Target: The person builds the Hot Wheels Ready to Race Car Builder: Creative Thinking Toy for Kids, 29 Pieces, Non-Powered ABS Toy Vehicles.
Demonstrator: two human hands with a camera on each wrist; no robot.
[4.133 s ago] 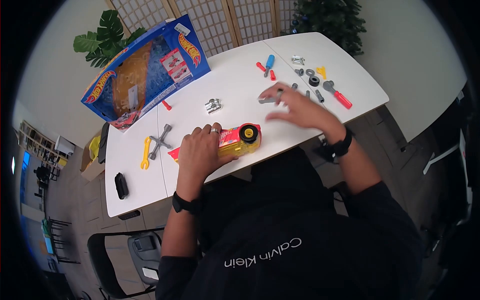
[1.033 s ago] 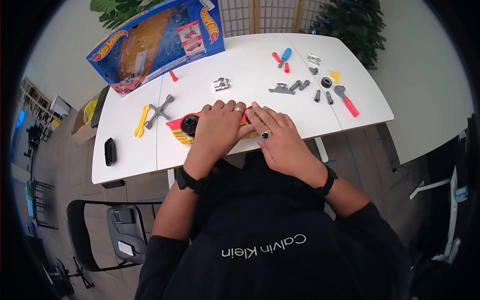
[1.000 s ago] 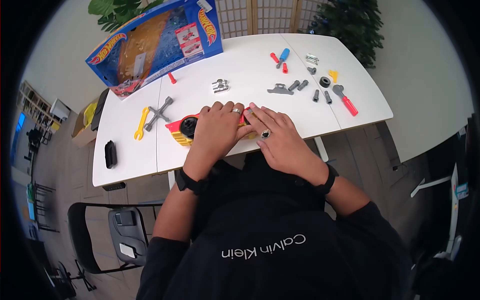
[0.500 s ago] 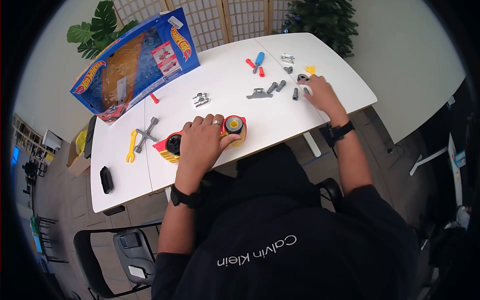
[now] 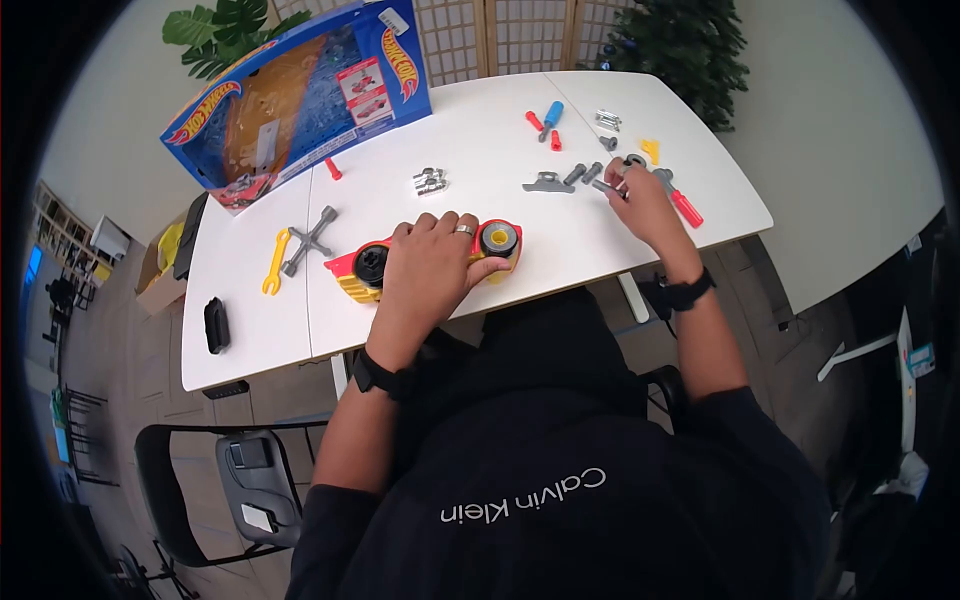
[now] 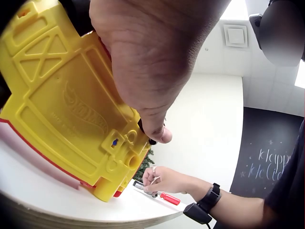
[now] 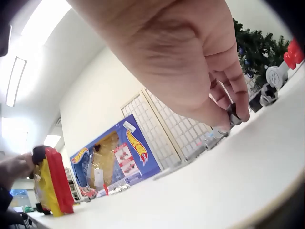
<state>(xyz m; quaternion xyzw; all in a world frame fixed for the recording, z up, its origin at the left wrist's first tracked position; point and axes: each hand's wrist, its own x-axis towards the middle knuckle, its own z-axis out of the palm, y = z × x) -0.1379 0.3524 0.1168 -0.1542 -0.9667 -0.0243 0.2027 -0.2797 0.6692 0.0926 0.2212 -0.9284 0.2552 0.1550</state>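
My left hand [image 5: 425, 265] grips the red and yellow toy car [image 5: 350, 277], which lies on its side near the table's front edge. Its yellow underside [image 6: 71, 100] faces the left wrist view. A black wheel [image 5: 371, 265] shows left of the hand; a grey-rimmed wheel [image 5: 499, 238] with a yellow centre is at the right end. At the right, my right hand [image 5: 645, 208] pinches a small grey bolt [image 5: 603, 187] between thumb and fingers. Two more grey bolts [image 5: 584, 174] lie just left of it, beside a flat grey part [image 5: 548, 183].
A blue toy box [image 5: 300, 100] stands at the back left. Around the table [image 5: 470, 130] lie a yellow wrench [image 5: 276, 262], a grey cross wrench [image 5: 310, 241], silver parts [image 5: 430, 181], a blue screwdriver [image 5: 552, 116], a red-handled tool [image 5: 687, 209], a yellow piece [image 5: 651, 150] and a black object [image 5: 216, 325].
My right hand has left the car and moved right to the small parts, where it now pinches a grey bolt. My left hand still grips the car, whose right wheel is uncovered.
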